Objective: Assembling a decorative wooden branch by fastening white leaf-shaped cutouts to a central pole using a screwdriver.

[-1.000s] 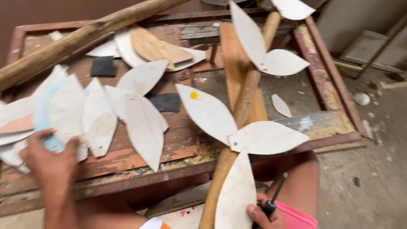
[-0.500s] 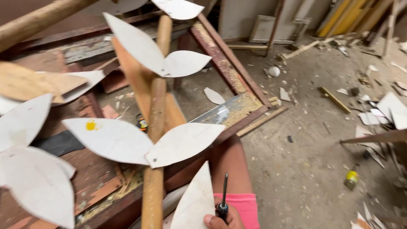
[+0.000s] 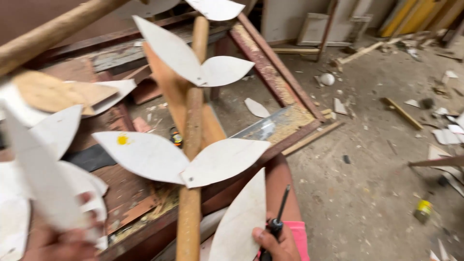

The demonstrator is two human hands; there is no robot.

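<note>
My left hand (image 3: 58, 241) is coming back into view low at the left, lifting a blurred white leaf cutout (image 3: 43, 179) above the workbench (image 3: 270, 67).

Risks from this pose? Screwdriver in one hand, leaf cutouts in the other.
1. The right hand holds a screwdriver with the tip up, close to the person's leg; a slip might jab it.
2. The left hand holds a blurred white leaf cutout; it may hit the leaves on the wooden pole.
3. Scraps litter the floor, a likely trip hazard.
</note>
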